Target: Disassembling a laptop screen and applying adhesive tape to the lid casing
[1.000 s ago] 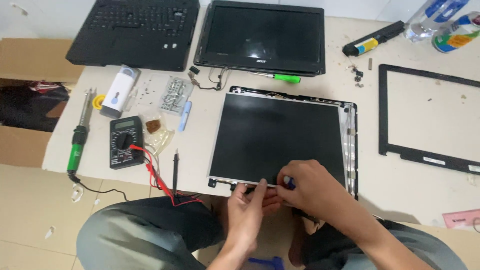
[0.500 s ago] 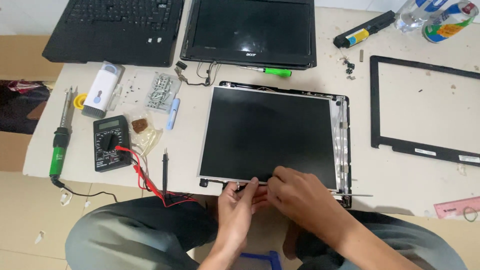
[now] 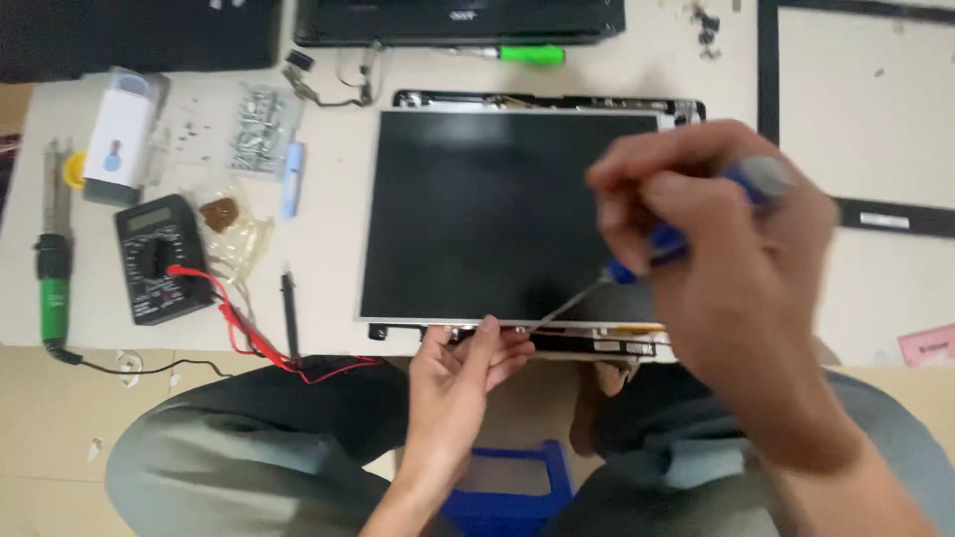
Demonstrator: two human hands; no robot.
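Note:
A bare laptop screen panel (image 3: pixel 497 214) lies in its open lid on the white table (image 3: pixel 328 239). My left hand (image 3: pixel 460 373) pinches the panel's near edge at the metal strip. Raised above the panel's right part, my right hand (image 3: pixel 726 249) grips a blue-handled screwdriver (image 3: pixel 657 249). Its thin shaft slants down to the near edge, and the tip rests close to my left fingers. The hand is blurred and hides the panel's right side.
A multimeter (image 3: pixel 159 257) with red and black leads sits left of the panel, beside a soldering iron (image 3: pixel 52 273), a bag of screws (image 3: pixel 257 129) and a white box (image 3: pixel 121 134). A black bezel frame (image 3: pixel 875 214) lies at right, a laptop (image 3: pixel 458 20) behind.
The view has closed in on the table. My right hand lifted from the panel's near edge and now holds the screwdriver higher. My left hand stays at the edge.

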